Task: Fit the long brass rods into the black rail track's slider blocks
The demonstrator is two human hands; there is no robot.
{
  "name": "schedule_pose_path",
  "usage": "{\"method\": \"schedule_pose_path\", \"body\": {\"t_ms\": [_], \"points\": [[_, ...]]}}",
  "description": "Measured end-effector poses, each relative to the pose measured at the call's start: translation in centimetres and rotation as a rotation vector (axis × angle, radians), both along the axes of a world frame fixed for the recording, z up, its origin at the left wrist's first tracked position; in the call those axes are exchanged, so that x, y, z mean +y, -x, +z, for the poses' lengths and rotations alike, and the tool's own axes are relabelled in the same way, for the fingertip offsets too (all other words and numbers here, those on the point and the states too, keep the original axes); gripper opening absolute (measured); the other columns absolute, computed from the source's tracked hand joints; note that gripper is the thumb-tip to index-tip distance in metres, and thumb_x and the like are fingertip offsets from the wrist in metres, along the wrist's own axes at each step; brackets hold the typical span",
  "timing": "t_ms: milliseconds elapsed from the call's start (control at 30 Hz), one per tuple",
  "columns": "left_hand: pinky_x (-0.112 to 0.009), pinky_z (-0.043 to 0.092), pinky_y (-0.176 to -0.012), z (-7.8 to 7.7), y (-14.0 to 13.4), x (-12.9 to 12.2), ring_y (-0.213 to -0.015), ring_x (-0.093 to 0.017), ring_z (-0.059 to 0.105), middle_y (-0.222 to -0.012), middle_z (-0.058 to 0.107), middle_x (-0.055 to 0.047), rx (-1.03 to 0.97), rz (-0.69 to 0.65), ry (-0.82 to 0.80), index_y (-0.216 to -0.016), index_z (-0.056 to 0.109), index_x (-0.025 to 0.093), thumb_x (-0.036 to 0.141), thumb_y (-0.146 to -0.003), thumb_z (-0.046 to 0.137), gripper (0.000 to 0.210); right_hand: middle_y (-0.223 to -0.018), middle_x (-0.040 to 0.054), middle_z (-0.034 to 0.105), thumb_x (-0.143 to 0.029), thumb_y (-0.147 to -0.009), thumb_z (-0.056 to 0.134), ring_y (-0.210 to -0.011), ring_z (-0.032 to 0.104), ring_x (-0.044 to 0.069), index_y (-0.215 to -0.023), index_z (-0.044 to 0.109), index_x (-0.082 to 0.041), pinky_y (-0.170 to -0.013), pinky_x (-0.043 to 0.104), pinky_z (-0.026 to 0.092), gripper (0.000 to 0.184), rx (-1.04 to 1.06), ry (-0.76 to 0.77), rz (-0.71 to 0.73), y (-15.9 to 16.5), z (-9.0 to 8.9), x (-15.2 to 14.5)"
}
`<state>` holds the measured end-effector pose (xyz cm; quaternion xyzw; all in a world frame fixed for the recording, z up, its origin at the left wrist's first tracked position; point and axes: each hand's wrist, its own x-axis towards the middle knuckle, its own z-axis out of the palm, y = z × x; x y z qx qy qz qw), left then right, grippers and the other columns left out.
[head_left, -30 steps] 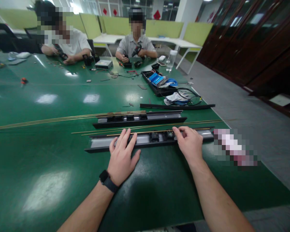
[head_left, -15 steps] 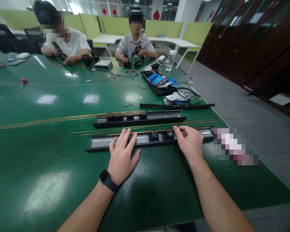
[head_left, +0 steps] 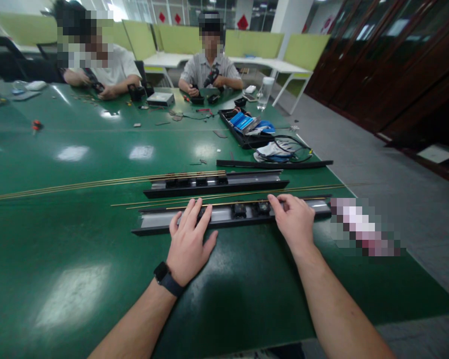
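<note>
Before me on the green table lies a long black channel (head_left: 157, 231) with a pale inner strip and black blocks (head_left: 239, 210) inside it. My left hand (head_left: 189, 239) rests flat across its left half, fingers spread, covering part of the channel. A thin brass rod (head_left: 228, 203) runs along the far edge of that channel. Farther right, my right hand (head_left: 295, 219) pinches at the rod with thumb and forefinger; the exact contact is partly hidden by the fingers. Two more thin rods (head_left: 142, 204) lie just behind. A similar channel (head_left: 247, 187) with black blocks sits beyond them.
Several brass rods (head_left: 78, 184) stretch leftward from the rear channel. A black strip (head_left: 273, 164), gloves with cables (head_left: 277, 150) and a black tray (head_left: 224, 120) lie farther back. Two people sit across the table (head_left: 97, 309), one holding a power drill (head_left: 211, 78). The table edge runs along the right.
</note>
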<state>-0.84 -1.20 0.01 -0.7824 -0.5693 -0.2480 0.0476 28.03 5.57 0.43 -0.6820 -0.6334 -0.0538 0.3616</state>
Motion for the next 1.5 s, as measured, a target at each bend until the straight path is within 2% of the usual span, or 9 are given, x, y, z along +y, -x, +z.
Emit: {"method": "schedule_pose_path", "body": {"t_ms": [167,467,800,1000,1300,1500], "points": [[-0.055,0.03,-0.122,-0.02,0.04,0.02,-0.159,-0.034,0.036,-0.169,0.04,-0.017,0.001,0.001,-0.007,-0.156,0.049,0.021,0.033,-0.102,0.058,0.056,-0.072,0.0047,0.067,-0.071,-0.101,0.048,-0.073,0.058,0.021,-0.081,0.074,-0.021,-0.077,0.036,0.036,0.059,0.019,0.003,-0.01,0.04,0.07,-0.03],[-0.055,0.03,-0.122,-0.12,0.07,0.04,-0.159,-0.034,0.035,-0.169,0.04,-0.016,-0.01,-0.003,-0.006,-0.158,0.048,0.024,0.033,-0.102,0.057,0.058,-0.087,0.0064,0.078,-0.059,-0.1,0.055,-0.08,0.067,0.023,-0.095,0.079,-0.023,-0.08,0.036,0.044,0.043,0.145,0.016,0.075,0.16,0.17,-0.36],[-0.055,0.03,-0.122,0.0,0.03,0.03,-0.159,-0.034,0.036,-0.169,0.041,-0.016,-0.001,0.001,-0.004,-0.156,0.05,0.021,0.033,-0.102,0.057,0.056,-0.073,0.0041,0.072,-0.064,-0.1,0.051,-0.072,0.063,0.022,-0.089,0.077,-0.023,-0.075,0.034,0.04,0.05,0.133,0.063,0.055,0.43,0.16,-0.26],[-0.055,0.031,-0.121,-0.01,0.02,0.03,-0.158,-0.034,0.037,-0.169,0.041,-0.017,-0.005,-0.001,-0.007,-0.158,0.048,0.024,0.033,-0.101,0.059,0.058,-0.072,0.0047,0.07,-0.068,-0.101,0.047,-0.073,0.061,0.022,-0.087,0.076,-0.023,-0.074,0.034,0.037,0.055,0.103,0.061,0.03,0.36,0.17,-0.22],[-0.055,0.03,-0.122,0.1,-0.01,0.01,-0.158,-0.033,0.037,-0.169,0.041,-0.017,0.005,0.0,-0.007,-0.155,0.051,0.021,0.033,-0.102,0.057,0.054,-0.075,0.005,0.072,-0.066,-0.1,0.051,-0.074,0.063,0.023,-0.087,0.076,-0.023,-0.075,0.035,0.04,0.051,0.123,0.057,0.027,0.23,0.17,-0.22],[-0.056,0.03,-0.122,0.15,-0.05,-0.02,-0.158,-0.034,0.037,-0.168,0.042,-0.017,-0.006,0.0,0.0,-0.156,0.05,0.023,0.032,-0.102,0.058,0.056,-0.072,0.0029,0.072,-0.064,-0.098,0.058,-0.073,0.065,0.022,-0.097,0.078,-0.023,-0.075,0.034,0.042,0.046,0.174,0.038,0.056,0.3,-0.12,-0.22]]}}
